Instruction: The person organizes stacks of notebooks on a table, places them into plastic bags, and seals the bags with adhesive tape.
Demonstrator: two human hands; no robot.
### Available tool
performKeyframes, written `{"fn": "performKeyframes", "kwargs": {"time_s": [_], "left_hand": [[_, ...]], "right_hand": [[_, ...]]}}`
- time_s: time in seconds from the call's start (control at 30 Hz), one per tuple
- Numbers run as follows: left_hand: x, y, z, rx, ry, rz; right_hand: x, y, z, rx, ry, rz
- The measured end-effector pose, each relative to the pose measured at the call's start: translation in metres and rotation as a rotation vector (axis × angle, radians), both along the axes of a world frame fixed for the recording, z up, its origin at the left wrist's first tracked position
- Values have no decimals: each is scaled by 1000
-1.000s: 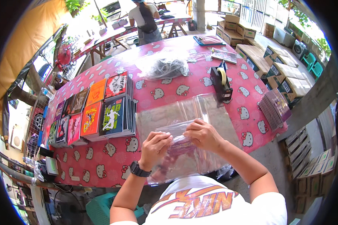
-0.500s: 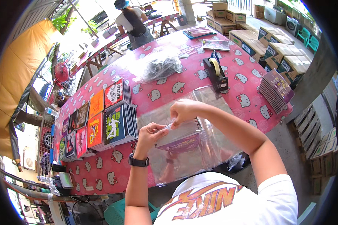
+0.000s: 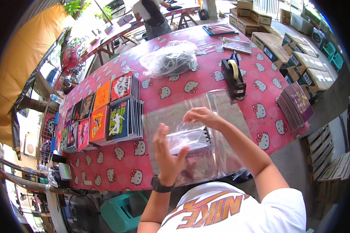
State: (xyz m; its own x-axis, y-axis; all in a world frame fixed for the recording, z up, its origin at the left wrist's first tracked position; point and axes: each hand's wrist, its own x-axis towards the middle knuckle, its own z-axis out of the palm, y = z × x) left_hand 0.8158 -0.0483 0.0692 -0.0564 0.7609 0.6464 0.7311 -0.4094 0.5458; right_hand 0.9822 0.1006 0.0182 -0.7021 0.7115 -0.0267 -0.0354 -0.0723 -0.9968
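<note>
A: Entry, head view. Left of the left hand (image 3: 168, 152), the stacks of notebooks (image 3: 105, 116) stand in rows on the tabletop (image 3: 116, 171), bright covers up, well apart from the work.

B: State of the left hand?

A: Open, fingers spread, palm set against the clear plastic bag (image 3: 190, 136). It presses flat and grips nothing.

B: And what is in the bag?

A: One spiral notebook (image 3: 190, 140), pale through the film, its dark wire binding on the side toward the right hand (image 3: 200, 115). It lies between the two hands, on top of the wide clear plastic sheets (image 3: 225, 112) spread over the tabletop.

B: The right hand?

A: Just beyond the bag's far edge, fingers curled and pinching the film there. Closed on the bag, as far as I can see; the fingertips are partly hidden.

B: Step in hand?

A: My reading: sleeving. The notebook looks mostly inside, and the film is being pulled and smoothed over it. Judgement only.

B: What does the next move call for?

A: Probably holding the notebook still with the flat palm while the loose flap is folded over. The film is thin and glossy and looks slippery, so a light, even press.

B: Right of the right hand?

A: Black tape dispenser (image 3: 232, 75), near, beyond the sheets. Farther right, a stack of purple-covered notebooks (image 3: 295, 105) at the tabletop edge.
</note>
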Motion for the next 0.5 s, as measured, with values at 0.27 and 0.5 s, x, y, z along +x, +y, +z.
{"fn": "performKeyframes", "kwargs": {"time_s": [0.27,0.5], "left_hand": [[-68,6,14,-190,385,-298],[-47,3,28,-217,140,-223]], "right_hand": [[26,-93,47,1147,-418,-105],[3,-100,61,1043,-388,-350]]}}
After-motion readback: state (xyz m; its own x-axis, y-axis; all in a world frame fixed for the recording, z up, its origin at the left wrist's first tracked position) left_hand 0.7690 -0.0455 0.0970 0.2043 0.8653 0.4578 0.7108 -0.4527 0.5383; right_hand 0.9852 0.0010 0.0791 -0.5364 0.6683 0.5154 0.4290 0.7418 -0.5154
